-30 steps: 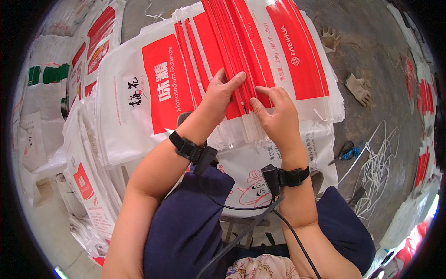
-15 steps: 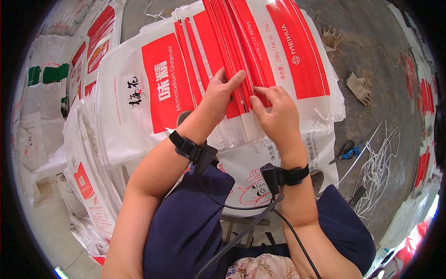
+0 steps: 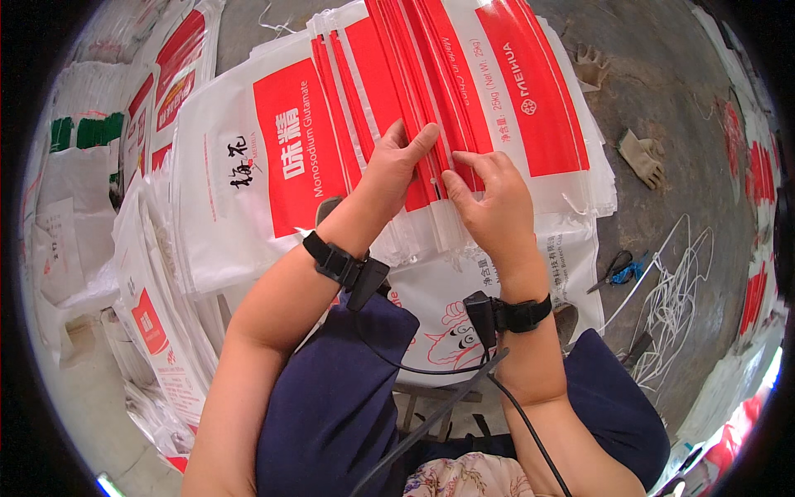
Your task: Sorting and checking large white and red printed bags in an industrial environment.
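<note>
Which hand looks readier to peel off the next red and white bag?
Probably the right hand. Its fingertips curl onto the fanned edges of the stacked red and white bags, as if pinching one. The left hand lies flatter on top, more like it is holding the stack down.

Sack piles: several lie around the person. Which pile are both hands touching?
The fanned pile of white sacks with red panels straight ahead: the left hand and right hand rest on its near edges; the piles to the left go untouched.
</note>
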Available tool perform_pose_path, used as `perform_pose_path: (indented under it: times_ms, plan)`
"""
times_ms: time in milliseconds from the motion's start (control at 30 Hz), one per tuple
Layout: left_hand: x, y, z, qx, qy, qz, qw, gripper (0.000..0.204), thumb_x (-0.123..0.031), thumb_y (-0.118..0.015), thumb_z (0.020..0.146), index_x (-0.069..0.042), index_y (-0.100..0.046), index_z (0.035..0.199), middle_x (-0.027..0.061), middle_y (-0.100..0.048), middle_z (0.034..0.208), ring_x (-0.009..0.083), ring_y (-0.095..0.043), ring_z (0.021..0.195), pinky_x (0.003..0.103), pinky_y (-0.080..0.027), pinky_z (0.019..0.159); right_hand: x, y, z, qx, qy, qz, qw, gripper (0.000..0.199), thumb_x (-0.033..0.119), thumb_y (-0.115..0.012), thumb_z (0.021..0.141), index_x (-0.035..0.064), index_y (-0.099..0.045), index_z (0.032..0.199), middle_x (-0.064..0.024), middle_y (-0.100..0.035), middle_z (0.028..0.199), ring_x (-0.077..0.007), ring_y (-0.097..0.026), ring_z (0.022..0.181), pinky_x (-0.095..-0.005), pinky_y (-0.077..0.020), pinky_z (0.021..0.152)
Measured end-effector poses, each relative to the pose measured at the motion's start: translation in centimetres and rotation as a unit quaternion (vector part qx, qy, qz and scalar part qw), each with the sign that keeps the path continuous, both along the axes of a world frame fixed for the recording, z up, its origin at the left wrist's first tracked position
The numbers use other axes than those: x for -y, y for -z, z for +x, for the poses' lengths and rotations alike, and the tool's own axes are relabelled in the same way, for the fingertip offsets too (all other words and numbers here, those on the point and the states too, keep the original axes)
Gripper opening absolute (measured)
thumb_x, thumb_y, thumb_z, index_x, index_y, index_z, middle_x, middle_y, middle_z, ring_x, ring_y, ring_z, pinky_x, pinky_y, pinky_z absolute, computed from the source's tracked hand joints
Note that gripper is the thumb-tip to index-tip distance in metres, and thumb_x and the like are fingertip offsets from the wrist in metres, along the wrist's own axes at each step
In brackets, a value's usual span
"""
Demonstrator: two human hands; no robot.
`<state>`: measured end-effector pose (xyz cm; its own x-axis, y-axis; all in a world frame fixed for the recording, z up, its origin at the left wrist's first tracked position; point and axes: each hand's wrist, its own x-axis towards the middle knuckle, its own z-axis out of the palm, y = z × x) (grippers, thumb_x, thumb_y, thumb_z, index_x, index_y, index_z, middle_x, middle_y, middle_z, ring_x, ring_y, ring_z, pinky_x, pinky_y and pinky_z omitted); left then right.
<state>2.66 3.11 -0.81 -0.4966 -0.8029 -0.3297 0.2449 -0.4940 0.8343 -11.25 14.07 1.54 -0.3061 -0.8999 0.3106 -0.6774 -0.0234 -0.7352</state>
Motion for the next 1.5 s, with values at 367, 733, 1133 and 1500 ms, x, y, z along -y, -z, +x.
perform_pose_path:
  times_ms: [367,733,1133,1500]
  plan:
    - [0.0,0.5,0.2,0.016,0.005,0.004,1.0,0.047,-0.031,-0.073,0.098,-0.004,-0.055,0.133,0.0091,-0.067,0.123,0.0157,-0.068,0.106,0.033,-0.06,0.088,-0.2,0.1,-0.1,0.037,0.005,0.029,0.999,0.036,0.026,-0.079,0.085,0.0026,-0.072,0.111,-0.0163,-0.067,0.102,-0.0335,-0.066,0.095,-0.0424,-0.0536,0.085]
    - [0.0,0.6,0.2,0.013,-0.003,0.018,1.0,0.044,-0.029,-0.072,0.099,-0.004,-0.056,0.132,0.0088,-0.067,0.122,0.0161,-0.068,0.106,0.033,-0.06,0.087,-0.3,0.7,-0.2,0.062,-0.004,0.032,0.998,0.036,0.025,-0.078,0.085,0.0032,-0.071,0.113,-0.016,-0.067,0.103,-0.0347,-0.065,0.1,-0.0431,-0.0522,0.09]
    - [-0.1,0.2,0.3,0.02,0.008,0.022,1.0,0.041,-0.027,-0.07,0.1,-0.004,-0.057,0.131,0.0077,-0.068,0.119,0.0136,-0.069,0.101,0.031,-0.06,0.083,-0.3,0.5,-0.3,0.027,0.021,0.024,0.999,0.035,0.023,-0.077,0.086,0.0042,-0.069,0.114,-0.0167,-0.067,0.105,-0.0347,-0.066,0.099,-0.0432,-0.0534,0.088]
    - [-0.1,0.1,-0.1,0.019,0.009,0.006,1.0,0.045,-0.028,-0.073,0.098,-0.002,-0.056,0.131,0.0094,-0.068,0.121,0.0145,-0.068,0.105,0.032,-0.059,0.087,-0.2,0.7,-0.7,0.085,-0.011,0.045,0.995,0.03,0.011,-0.069,0.088,0.0051,-0.071,0.118,-0.0147,-0.065,0.099,-0.0322,-0.065,0.089,-0.0424,-0.0533,0.081]
